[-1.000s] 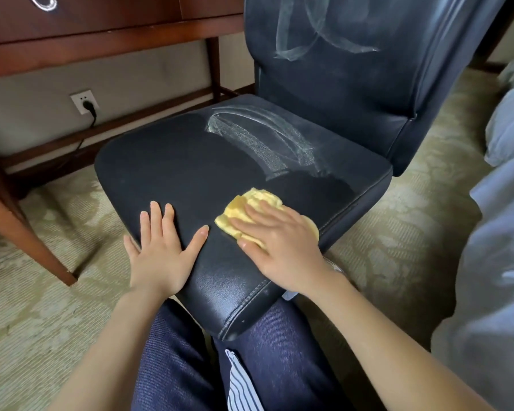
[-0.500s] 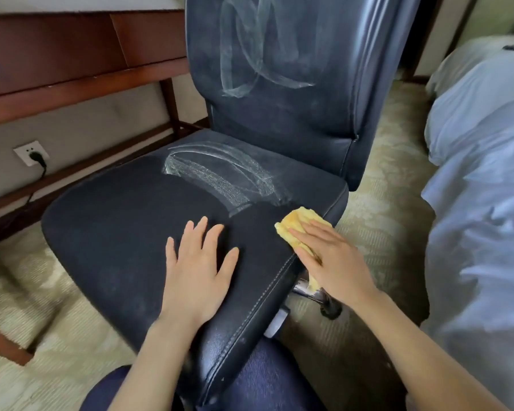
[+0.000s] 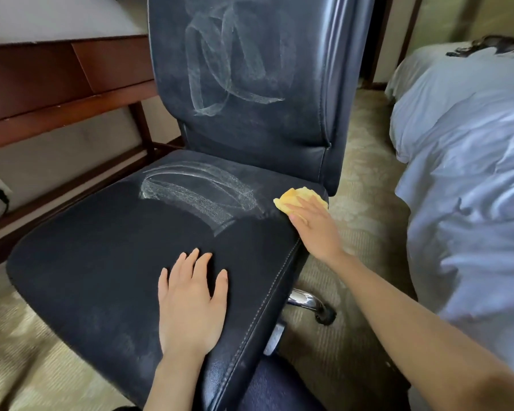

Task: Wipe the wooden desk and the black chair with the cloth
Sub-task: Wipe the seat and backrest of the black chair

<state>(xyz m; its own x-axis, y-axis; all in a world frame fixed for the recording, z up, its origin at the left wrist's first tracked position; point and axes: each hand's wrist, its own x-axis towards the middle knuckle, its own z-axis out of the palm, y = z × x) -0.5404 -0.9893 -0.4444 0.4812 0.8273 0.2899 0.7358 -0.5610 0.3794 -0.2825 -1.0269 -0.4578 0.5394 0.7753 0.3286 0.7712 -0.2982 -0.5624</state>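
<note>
Black office chair [image 3: 101, 262] fills view; backrest top cut off by frame. Pale wipe streaks [image 3: 196, 194] on seat and backrest. Left hand [image 3: 190, 307] flat on seat front, grip wide, fingers spread, holding nothing. Right hand [image 3: 315, 229] at seat's right rear corner, straight fingers pressing yellow cloth [image 3: 294, 197], which is partly hidden beneath them. Wooden desk [image 3: 57, 84] behind chair on left, its top surface out of view. Bed [image 3: 457, 173] on right; dark item on it too blurred to identify.

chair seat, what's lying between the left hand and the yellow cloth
In the head view, only bare black chair seat lies between the left hand and the yellow cloth; the tail of the whitish wipe streaks just reaches that stretch.
</note>
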